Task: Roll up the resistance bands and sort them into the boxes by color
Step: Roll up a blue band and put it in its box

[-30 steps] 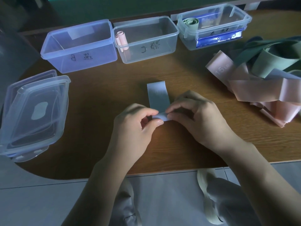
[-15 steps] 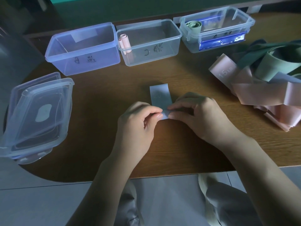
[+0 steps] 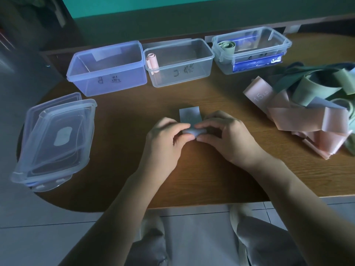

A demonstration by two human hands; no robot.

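Meanwhile, at the middle of the wooden table (image 3: 192, 169), both hands are working a pale blue band (image 3: 190, 117) into a roll. The left hand (image 3: 165, 139) is pinching the left end of the small coil and the right hand (image 3: 228, 139) is pinching the right end, fingers and thumbs curled onto it from either side — the two hands are meeting almost fingertip to fingertip. The coil's long axis is lying left to right, across the person's body, while the short unrolled tail is lying flat on the wood and pointing straight away from the hands, toward the row of boxes. Judging by how little tail is showing, the roll is nearly finished.

Beyond it, the blue-tinted box (image 3: 107, 70) is standing far left and holding no roll, the clear box (image 3: 180, 62) with one pink roll (image 3: 152, 62) is sitting straight ahead, and the third box (image 3: 251, 48) with a green roll (image 3: 227, 46) is off to the right. The blue-tinted box is probably the destination — it is lying ahead and left, closer to the left hand. A tangle of pink and green bands (image 3: 307, 112) is waiting at right; stacked lids (image 3: 55, 139) are resting at left.
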